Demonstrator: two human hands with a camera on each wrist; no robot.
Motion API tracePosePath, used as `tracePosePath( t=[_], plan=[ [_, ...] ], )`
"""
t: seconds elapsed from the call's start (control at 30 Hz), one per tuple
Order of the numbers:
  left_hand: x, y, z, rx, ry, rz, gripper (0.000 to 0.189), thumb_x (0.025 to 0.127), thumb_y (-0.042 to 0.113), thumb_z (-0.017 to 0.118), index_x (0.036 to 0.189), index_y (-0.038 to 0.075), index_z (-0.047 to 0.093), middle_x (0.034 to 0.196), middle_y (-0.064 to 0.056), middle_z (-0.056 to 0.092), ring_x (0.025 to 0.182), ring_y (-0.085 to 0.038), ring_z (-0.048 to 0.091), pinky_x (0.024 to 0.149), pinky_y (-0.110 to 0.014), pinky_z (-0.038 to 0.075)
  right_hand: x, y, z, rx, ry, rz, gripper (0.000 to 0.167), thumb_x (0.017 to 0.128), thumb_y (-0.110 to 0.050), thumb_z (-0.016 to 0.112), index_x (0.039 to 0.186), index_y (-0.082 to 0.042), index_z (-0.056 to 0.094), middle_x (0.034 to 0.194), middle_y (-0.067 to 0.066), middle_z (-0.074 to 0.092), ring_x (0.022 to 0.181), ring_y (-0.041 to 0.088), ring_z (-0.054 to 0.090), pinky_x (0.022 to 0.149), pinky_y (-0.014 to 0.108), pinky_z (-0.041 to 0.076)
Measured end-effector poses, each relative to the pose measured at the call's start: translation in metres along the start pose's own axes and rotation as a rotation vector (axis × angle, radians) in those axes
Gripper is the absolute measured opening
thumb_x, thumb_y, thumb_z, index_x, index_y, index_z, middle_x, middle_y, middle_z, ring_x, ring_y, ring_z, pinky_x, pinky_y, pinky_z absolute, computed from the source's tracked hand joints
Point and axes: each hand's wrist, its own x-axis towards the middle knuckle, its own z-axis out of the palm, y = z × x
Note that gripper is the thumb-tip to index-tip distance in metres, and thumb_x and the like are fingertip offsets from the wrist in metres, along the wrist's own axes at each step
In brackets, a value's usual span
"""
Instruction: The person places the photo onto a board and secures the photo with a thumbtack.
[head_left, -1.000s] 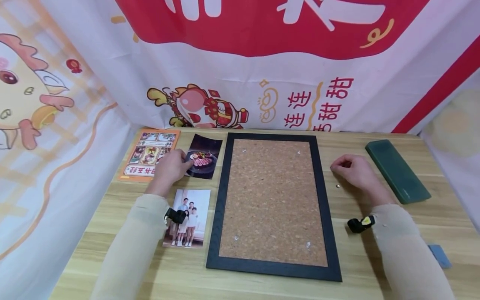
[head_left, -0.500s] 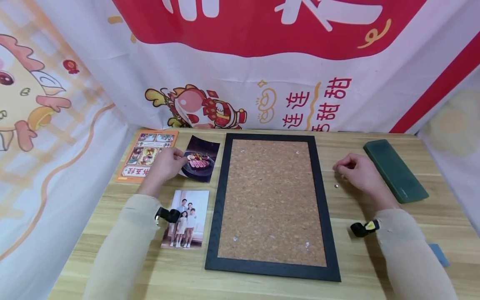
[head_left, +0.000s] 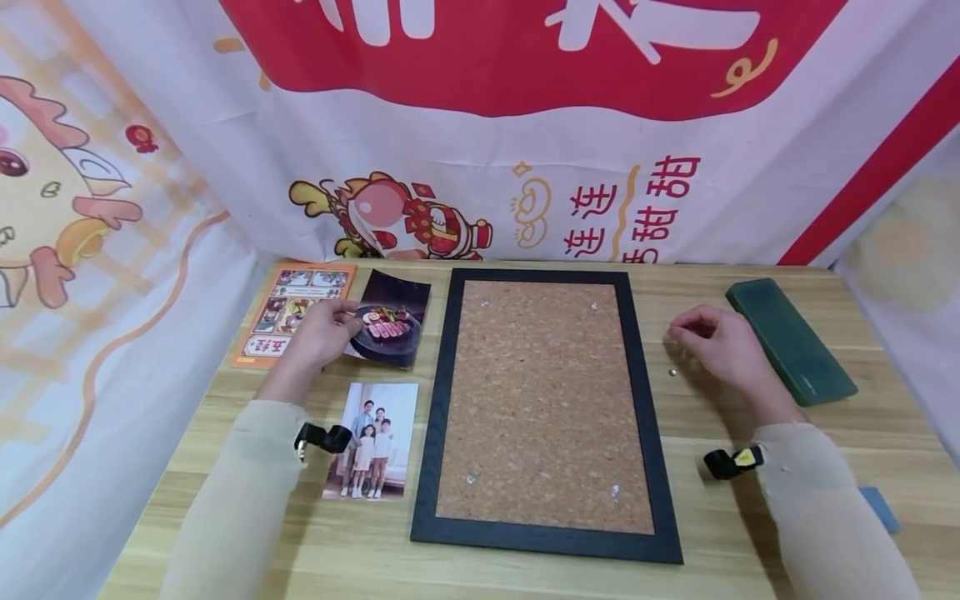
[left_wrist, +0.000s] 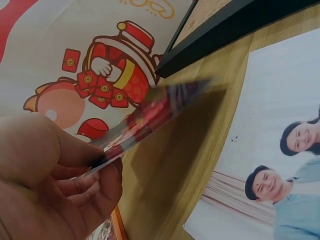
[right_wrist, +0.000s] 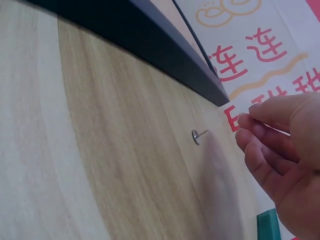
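Note:
A glossy food photo (head_left: pixel 386 321) is pinched at its left edge by my left hand (head_left: pixel 318 333). In the left wrist view, the thumb and fingers grip the same photo (left_wrist: pixel 145 120), tilted and partly raised from the table. A family portrait photo (head_left: pixel 372 442) lies below that hand. To the right, my right hand (head_left: pixel 716 342) hovers with loosely curled fingers, and nothing shows between them. Near its fingertips a metal thumbtack (right_wrist: pixel 196 136) rests on its head with the point sticking out. Between the hands lies a black-framed cork board (head_left: pixel 551 400).
An orange printed booklet (head_left: pixel 258 343) lies behind my left hand. A green box (head_left: pixel 791 342) stands right of my right hand, and a small blue item (head_left: pixel 879 508) sits near the right forearm. A printed cloth (head_left: pixel 465 167) hangs along the table's back edge.
My left hand has shifted slightly left, sliding the food photo away from the cork board. My right hand has hardly moved and stays near the thumbtack.

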Motion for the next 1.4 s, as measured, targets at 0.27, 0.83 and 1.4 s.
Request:
tracePosePath(
  t=[0.27,0.83,1.4],
  plan=[
    [-0.007,0.0,-0.001,-0.085,0.045,0.075,0.057,0.106,0.007,0.059,0.161,0.003,0.044,0.125,-0.018,0.058,0.085,-0.017,0.057,0.064,-0.024,0.051,-0.003,-0.007,-0.001,-0.002,0.028,-0.045,0.033,0.108,-0.036,0.067,0.126,-0.009,0.076,0.123,0.015,0.076,0.104,0.022,0.062,0.078,0.019,0.049],
    [-0.021,0.026,0.013,-0.154,0.016,0.159,0.043,0.107,0.015,0.061,0.15,0.007,0.06,0.146,-0.019,0.059,0.105,-0.026,0.072,0.068,-0.022,0.056,-0.003,-0.019,0.006,0.102,0.018,-0.054,0.029,0.108,-0.032,0.067,0.128,-0.012,0.076,0.124,0.013,0.079,0.096,0.008,0.072,0.08,0.011,0.053],
    [-0.02,0.042,0.045,-0.22,-0.091,0.182,0.045,0.11,0.017,0.06,0.154,0.011,0.057,0.149,-0.015,0.058,0.095,-0.016,0.069,0.061,-0.025,0.05,-0.001,-0.027,0.016,0.37,0.011,-0.086,0.029,0.107,-0.017,0.068,0.129,0.002,0.069,0.109,0.008,0.082,0.083,0.008,0.077,0.072,0.026,0.065]
  ],
)
